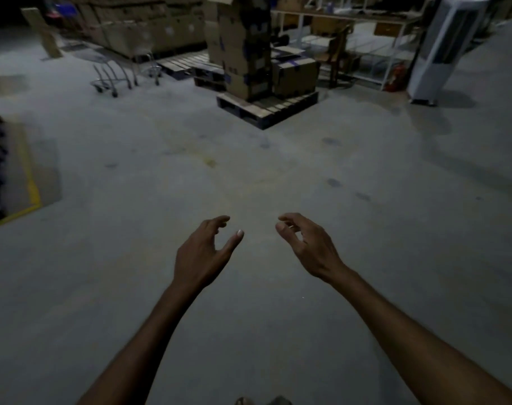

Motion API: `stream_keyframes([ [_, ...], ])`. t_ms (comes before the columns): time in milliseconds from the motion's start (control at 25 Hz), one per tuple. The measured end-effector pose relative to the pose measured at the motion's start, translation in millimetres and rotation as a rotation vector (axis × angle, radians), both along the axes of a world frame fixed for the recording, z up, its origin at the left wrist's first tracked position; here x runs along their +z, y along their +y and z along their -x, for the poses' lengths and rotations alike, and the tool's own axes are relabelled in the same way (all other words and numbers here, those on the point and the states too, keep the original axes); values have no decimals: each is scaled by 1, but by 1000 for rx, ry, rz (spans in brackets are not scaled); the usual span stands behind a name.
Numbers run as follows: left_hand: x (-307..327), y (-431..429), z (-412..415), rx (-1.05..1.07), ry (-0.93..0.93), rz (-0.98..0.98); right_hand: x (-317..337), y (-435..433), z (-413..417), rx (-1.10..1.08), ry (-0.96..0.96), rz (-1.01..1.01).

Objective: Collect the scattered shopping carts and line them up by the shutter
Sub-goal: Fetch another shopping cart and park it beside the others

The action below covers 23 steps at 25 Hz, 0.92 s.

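Observation:
A metal shopping cart (123,58) stands far off at the upper left, in front of stacked cartons, blurred in the dim light. My left hand (203,254) and my right hand (308,244) are stretched out side by side over bare concrete floor, well short of the cart. Both hands hold nothing, with fingers curved and apart. No shutter is in view.
A pallet (268,108) with a tall stack of cardboard boxes (243,48) stands ahead at centre. White shelving (363,51), a red fire extinguisher (396,77) and a tall white cooler (444,48) stand at the right. A yellow floor line (31,182) borders stacked goods at the left.

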State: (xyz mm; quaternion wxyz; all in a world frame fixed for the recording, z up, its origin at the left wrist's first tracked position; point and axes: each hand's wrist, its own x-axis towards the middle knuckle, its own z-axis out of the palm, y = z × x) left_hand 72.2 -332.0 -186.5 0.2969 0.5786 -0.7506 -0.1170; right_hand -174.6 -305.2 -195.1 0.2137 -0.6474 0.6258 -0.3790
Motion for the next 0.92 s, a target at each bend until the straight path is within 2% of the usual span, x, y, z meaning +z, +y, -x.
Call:
stream_keyframes([
  [120,21,-49,-39,36,33,45,27,-53,-42,89,-74,47],
  [280,28,-120,-82,65,16,42,44,-130,-83,190,-63,143],
  [440,42,-190,-98,79,78,90,15,-231,-100,205,-4,101],
  [640,52,-310,-103,116,-8,209,-21,-386,-117,289,80,8],
  [760,46,-385,-117,185,-43,209,-3,-471,-132,370,85,28],
  [920,32,-479,-157,316,38,125,43,-565,-166,482,85,139],
])
